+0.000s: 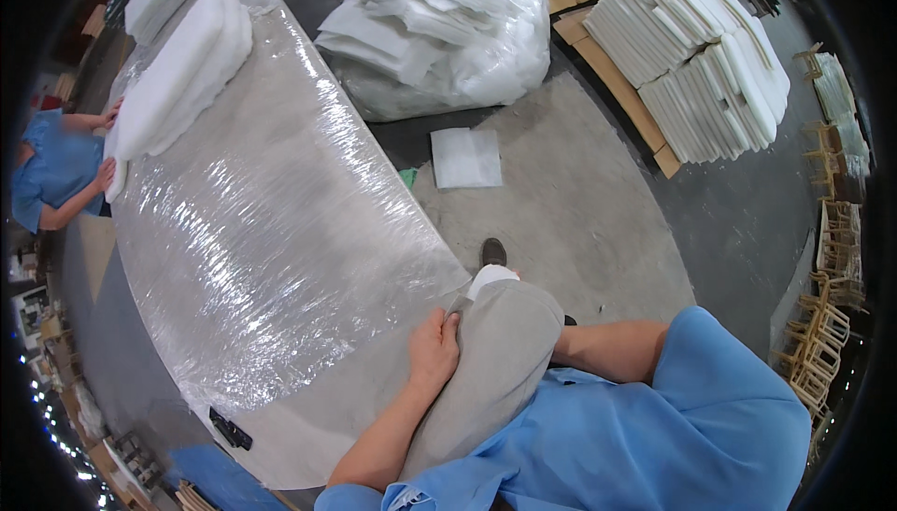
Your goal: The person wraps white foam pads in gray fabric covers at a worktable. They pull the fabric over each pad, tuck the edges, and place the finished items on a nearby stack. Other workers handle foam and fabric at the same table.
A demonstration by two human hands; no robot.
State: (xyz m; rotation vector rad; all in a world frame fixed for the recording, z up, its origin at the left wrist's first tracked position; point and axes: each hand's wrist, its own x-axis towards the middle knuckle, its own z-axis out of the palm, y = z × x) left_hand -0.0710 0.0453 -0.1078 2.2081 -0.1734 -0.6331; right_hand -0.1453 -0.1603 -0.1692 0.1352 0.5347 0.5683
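Observation:
A long table (322,441) stretches away to the left, most of its top under a sheet of clear, glossy plastic film (271,268). My left hand (434,350) is at the table's near right edge, beside my raised knee. Its fingers are closed, with the thumb against a bit of film at the corner. My right forearm (607,347) passes behind my leg, which hides that hand. A black tool or dispenser (230,429) lies near the table's lower left corner.
Across the table, a person in blue (61,170) rests both hands on thick white padding sheets (182,77). Behind the table sits a large bag (448,39) of white foam. Stacked white sheets (691,53) stand on cardboard. One white sheet (466,158) lies on the floor.

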